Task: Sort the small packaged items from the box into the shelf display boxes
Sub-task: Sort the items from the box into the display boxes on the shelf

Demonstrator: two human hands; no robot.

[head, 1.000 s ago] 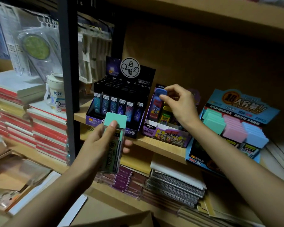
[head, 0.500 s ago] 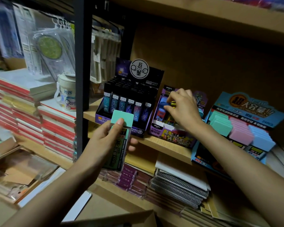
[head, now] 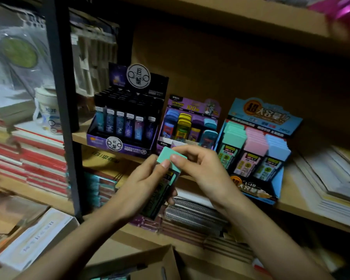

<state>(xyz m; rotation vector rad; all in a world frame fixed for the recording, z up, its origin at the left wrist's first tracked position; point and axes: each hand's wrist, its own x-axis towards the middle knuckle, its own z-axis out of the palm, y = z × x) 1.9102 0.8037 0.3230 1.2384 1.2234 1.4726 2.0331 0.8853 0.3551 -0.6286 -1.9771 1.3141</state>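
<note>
The shelf [head: 291, 197] carries three display boxes side by side: a black display box [head: 125, 122] at the left with six dark packs in its front row, a purple display box [head: 188, 126] in the middle with four rows of coloured items, and a blue display box [head: 255, 150] at the right with three columns, mint, pink and blue. A cardboard box [head: 150, 263] sits open at the bottom edge of the view, and its contents are too dark to count. Both hands meet in front of the shelf, below the purple display box. The left hand [head: 141, 188] wraps the lower body of a mint pack [head: 171, 160]. The right hand [head: 208, 172] pinches the pack's mint top end with its fingers [head: 190, 151] closed on it. The pack's long axis runs from that top end down and to the left into the left palm. A second mint edge shows just under the first, so whether one pack or two is held cannot be told. The mint column [head: 233, 136] is the blue display box's leftmost column, and it lies to the right of the pack and slightly above it. The right hand is the nearer one to that column, so the pack probably goes across with it.
</note>
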